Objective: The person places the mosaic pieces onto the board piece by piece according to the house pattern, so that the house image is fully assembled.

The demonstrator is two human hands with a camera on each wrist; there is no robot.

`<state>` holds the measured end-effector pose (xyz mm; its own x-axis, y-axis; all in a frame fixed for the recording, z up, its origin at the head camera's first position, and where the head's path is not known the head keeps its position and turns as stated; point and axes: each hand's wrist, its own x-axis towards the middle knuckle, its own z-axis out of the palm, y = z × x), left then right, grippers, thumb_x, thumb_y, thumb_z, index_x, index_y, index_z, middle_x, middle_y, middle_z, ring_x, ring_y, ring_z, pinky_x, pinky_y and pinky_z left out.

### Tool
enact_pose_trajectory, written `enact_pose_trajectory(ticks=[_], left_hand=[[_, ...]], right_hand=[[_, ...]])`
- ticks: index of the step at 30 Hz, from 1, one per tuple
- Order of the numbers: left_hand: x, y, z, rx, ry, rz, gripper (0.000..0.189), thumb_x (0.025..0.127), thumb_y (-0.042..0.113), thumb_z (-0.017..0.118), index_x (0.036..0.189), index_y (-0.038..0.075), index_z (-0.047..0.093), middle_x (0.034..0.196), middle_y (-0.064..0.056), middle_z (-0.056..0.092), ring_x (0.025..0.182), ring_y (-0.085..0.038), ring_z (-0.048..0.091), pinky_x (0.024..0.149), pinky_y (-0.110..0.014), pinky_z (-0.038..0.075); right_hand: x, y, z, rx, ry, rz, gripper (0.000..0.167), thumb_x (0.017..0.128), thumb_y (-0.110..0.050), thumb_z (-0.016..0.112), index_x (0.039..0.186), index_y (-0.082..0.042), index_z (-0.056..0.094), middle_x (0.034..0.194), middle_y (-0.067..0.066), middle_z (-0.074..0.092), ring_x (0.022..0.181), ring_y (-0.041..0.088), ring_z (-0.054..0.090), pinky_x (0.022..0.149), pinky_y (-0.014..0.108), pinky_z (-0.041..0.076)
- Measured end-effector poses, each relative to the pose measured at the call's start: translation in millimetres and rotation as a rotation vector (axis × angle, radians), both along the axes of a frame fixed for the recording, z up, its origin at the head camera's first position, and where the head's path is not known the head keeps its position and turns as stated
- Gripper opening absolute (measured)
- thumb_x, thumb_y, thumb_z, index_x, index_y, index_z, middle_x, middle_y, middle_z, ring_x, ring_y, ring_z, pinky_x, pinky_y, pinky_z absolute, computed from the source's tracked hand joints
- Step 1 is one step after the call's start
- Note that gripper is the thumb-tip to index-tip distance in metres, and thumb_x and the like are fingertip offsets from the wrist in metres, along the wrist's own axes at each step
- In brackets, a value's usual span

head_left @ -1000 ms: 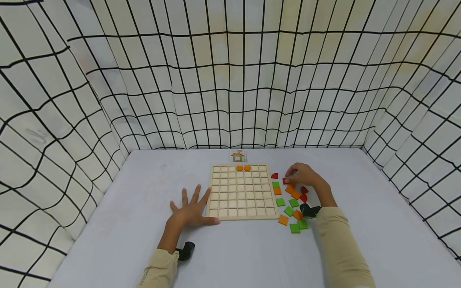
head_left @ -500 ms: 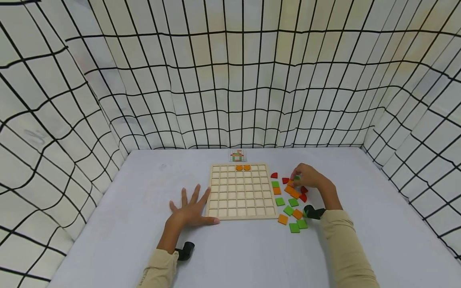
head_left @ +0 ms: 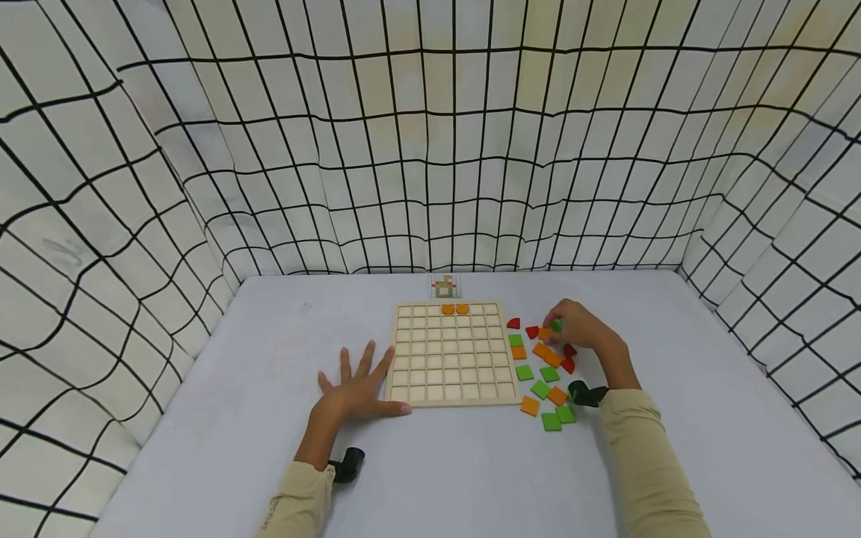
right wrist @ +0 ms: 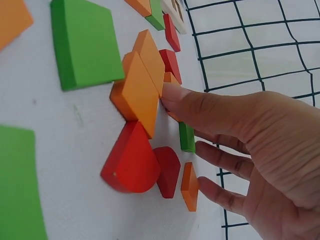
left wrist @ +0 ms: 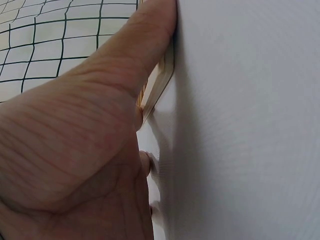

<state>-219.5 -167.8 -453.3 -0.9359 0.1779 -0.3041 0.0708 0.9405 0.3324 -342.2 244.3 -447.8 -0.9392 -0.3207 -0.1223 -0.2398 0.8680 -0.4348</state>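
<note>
In the head view the left hand [head_left: 352,396] is splaying against the central board [head_left: 450,348] while, at right, the right hand [head_left: 578,326] is pinching 1 orange tile [head_left: 544,334], crowding probably risking a jogged red piece [head_left: 532,332]; the left wrist view is showing the board's side, the right wrist view 1 orange block [right wrist: 189,188], lower centre, hidden overhead.

Lab-like booth, by the look: black netting [head_left: 454,113] over pale walls [head_left: 474,81], rounding both far corners of white tabletop [head_left: 457,471].
</note>
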Motion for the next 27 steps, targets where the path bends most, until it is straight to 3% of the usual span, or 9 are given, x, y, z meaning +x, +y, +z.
enact_pose_trajectory(ticks=[7, 12, 19, 27], left_hand=[[-0.6, -0.5, 0.3, 0.008, 0.005, -0.002, 0.111, 0.074, 0.071, 0.069, 0.158, 0.025, 0.012, 0.165, -0.015, -0.006, 0.144, -0.054, -0.017, 0.098, -0.085, -0.003], [0.9, 0.4, 1.5, 0.013, 0.0, 0.0, 0.111, 0.074, 0.07, 0.069, 0.158, 0.025, 0.012, 0.165, -0.015, -0.006, 0.144, -0.054, -0.018, 0.099, -0.084, -0.003], [0.8, 0.7, 3.8, 0.012, -0.002, 0.005, 0.111, 0.075, 0.069, 0.069, 0.158, 0.024, 0.013, 0.165, -0.015, -0.006, 0.144, -0.054, -0.017, 0.1, -0.084, -0.003], [-0.3, 0.2, 3.4, 0.006, -0.002, 0.005, 0.111, 0.074, 0.07, 0.069, 0.158, 0.025, 0.012, 0.165, -0.015, -0.006, 0.144, -0.054, -0.017, 0.099, -0.084, -0.002]], right_hand=[[0.7, 1, 1.3, 0.012, 0.052, 0.0, 0.017, 0.084, -0.019, 0.077, 0.089, -0.005, 0.07, 0.122, 0.024, 0.055, 0.111, 0.037, 0.049, 0.102, 0.052, 0.044], [5.5, 2, -0.2, -0.03, 0.064, -0.009, 0.019, 0.084, -0.019, 0.076, 0.09, -0.004, 0.068, 0.119, 0.022, 0.057, 0.106, 0.033, 0.051, 0.098, 0.05, 0.048], [5.4, 0, 0.3, -0.09, 0.103, -0.008, 0.028, 0.087, -0.023, 0.074, 0.103, -0.001, 0.065, 0.107, 0.016, 0.063, 0.099, 0.029, 0.056, 0.093, 0.048, 0.05], [3.2, -12, 6.4, -0.107, 0.054, 0.007, 0.03, 0.089, -0.025, 0.072, 0.107, -0.003, 0.065, 0.105, 0.012, 0.067, 0.094, 0.025, 0.059, 0.09, 0.043, 0.052]])
